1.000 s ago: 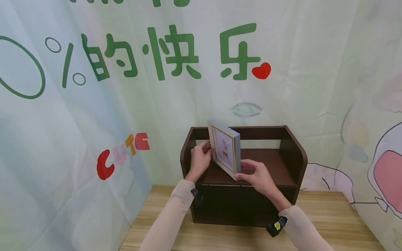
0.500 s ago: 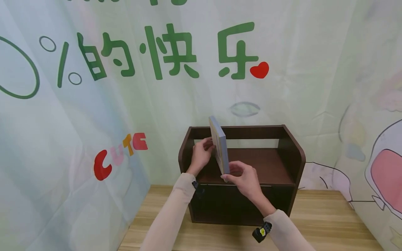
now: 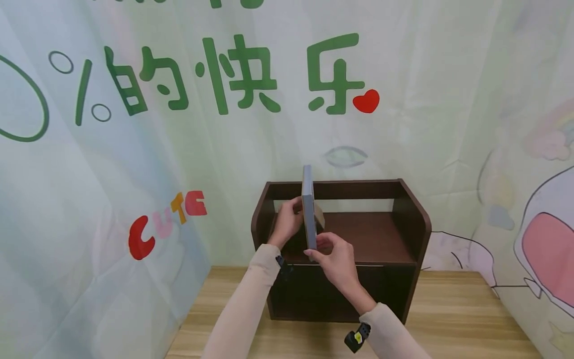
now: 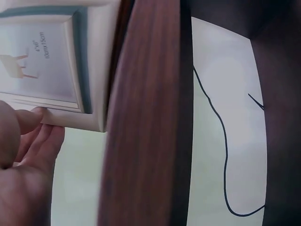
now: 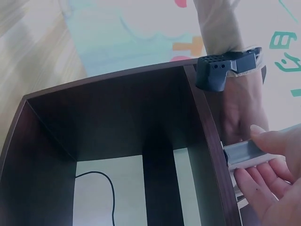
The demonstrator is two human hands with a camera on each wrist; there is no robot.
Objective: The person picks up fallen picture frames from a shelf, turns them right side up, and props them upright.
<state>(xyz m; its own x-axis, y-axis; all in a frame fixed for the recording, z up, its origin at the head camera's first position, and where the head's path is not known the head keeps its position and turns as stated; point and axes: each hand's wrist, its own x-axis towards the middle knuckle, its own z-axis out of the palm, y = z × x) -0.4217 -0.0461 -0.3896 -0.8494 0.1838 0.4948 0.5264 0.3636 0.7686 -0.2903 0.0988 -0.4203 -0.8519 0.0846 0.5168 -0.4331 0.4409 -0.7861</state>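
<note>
Clamping the picture frame [image 3: 308, 215] are left grip [image 3: 287, 220] and right grip [image 3: 338, 259]; shelf [image 3: 365, 237] contact unclear.

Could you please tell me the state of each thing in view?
Picture frame: upright, edge-on in the head view, held off-centre on the shelf's left
Left hand: pinching the frame's far edge
Right hand: pinching the frame's near edge
Desk shelf: upright, open-fronted
Fabric backdrop: hanging, creased
</note>
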